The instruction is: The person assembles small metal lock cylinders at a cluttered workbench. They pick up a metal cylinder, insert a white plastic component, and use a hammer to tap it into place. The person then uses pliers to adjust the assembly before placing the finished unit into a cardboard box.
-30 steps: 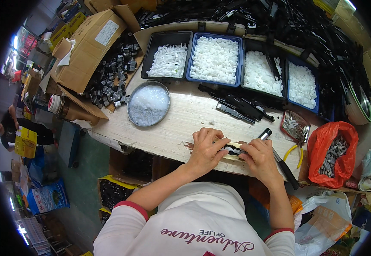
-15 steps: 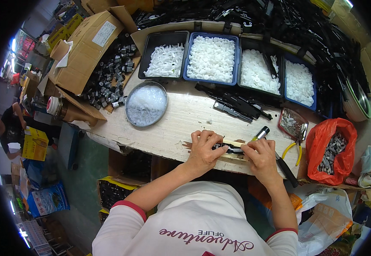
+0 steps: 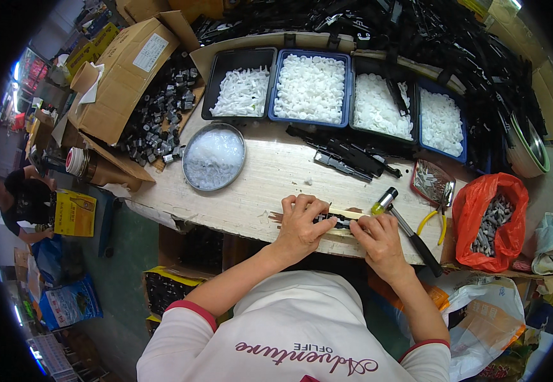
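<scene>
At the front edge of the worktable, a slim black slotted part (image 3: 342,220) lies along a pale wooden strip (image 3: 347,213). My left hand (image 3: 300,226) is closed around its left end, the thumb pressing on top. The fingers of my right hand (image 3: 381,242) are bent together at the part's right end, partly hiding it. Just right of that hand rests a hammer (image 3: 405,224) with a black grip and a yellow-and-metal head. Several similar black parts (image 3: 353,156) lie in a small heap farther back on the table.
Trays of white plastic pieces (image 3: 308,120) line the back. A round metal dish (image 3: 242,167) of small clear pieces stands left, near dark blocks (image 3: 155,127). At right are yellow-handled pliers (image 3: 442,226), a red dish of pins (image 3: 418,184) and a red bag (image 3: 464,223).
My right hand has shifted slightly left along the black part, and more of the hammer shows. My left hand keeps its hold. At far left, another person has moved beside a yellow box.
</scene>
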A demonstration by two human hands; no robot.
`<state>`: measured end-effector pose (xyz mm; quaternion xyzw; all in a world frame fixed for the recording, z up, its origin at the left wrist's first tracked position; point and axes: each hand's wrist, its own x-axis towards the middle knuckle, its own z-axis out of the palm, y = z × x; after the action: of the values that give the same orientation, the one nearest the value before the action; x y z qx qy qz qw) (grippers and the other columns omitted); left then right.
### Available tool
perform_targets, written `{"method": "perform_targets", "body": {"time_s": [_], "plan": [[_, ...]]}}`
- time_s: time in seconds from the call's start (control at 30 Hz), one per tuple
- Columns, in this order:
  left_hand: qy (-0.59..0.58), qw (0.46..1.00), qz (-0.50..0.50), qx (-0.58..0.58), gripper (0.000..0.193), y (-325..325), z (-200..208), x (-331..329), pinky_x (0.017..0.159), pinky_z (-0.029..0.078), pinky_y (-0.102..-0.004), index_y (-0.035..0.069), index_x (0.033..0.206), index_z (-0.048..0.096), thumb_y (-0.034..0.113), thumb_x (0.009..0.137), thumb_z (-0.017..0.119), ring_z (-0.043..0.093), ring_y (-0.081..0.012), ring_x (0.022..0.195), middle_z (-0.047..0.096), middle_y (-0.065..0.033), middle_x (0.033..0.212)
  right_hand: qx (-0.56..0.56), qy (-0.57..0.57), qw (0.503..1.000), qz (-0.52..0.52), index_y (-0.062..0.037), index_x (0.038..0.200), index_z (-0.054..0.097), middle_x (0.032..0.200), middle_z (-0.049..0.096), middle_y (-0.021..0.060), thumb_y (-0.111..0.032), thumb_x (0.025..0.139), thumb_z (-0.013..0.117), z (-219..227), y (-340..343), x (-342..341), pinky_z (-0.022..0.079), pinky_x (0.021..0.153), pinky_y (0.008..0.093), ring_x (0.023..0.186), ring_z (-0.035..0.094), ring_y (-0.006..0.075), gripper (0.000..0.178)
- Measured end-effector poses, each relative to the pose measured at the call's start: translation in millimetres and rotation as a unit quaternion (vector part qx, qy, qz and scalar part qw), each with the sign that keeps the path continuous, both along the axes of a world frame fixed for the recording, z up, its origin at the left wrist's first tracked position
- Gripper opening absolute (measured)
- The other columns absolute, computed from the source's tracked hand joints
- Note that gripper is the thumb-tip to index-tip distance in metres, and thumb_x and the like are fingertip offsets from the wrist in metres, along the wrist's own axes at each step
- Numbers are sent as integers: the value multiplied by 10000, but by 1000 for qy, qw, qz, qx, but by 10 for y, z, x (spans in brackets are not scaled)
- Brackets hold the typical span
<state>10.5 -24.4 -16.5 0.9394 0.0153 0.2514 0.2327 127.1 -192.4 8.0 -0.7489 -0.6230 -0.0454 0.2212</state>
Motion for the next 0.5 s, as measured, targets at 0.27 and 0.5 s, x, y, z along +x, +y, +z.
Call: {"method": "perform_targets", "body": {"time_s": [0.27, 0.5], "plan": [[-26, 999, 1, -24, 239, 14, 2, -11, 764, 271, -379, 153, 827, 664, 69, 602, 664, 476, -203, 881, 542, -10, 883, 37, 83, 996, -18, -135, 961, 628, 944, 551, -6, 10, 654, 585, -84, -32, 36, 292, 716, 349, 811, 475, 183, 342], [-25, 999, -3, -41, 247, 18, -23, -19, 763, 266, -386, 162, 824, 659, 55, 602, 662, 483, -197, 881, 542, -8, 885, -71, 116, 990, 25, -175, 862, 658, 828, 558, -23, -33, 649, 614, 168, 55, 211, 278, 701, 345, 776, 474, 170, 259]]}}
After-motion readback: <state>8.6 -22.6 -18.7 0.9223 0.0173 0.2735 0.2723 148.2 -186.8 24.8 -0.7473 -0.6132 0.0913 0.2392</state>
